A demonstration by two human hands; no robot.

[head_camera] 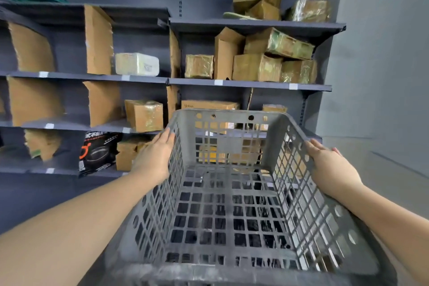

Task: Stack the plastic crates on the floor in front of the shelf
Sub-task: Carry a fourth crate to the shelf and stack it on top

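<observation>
showing, head view: one grey plastic crate [232, 193], lattice walls and floor, held up in front of the shelf [250, 87] and tilted with its far end raised; nothing lies inside it, and dark shapes show through its perforated floor, too blurred to tell what they are. behind it, a dark grey metal shelf unit of several levels, split into bays by upright cardboard dividers [98, 39]. upper right levels: taped cardboard boxes [256, 67], some leaning on each other. left middle bay: one pale wrapped parcel [137, 64]. lower left: a black printed packet [99, 153] standing beside more boxes. wall grey; pale floor far right. left hand [154, 158]: flat against the crate's left outer wall, fingers straight, pointing to the far rim. right hand [329, 163]: laid over the right rim, fingers extended along the wall. both arms bare, reaching forward.
</observation>
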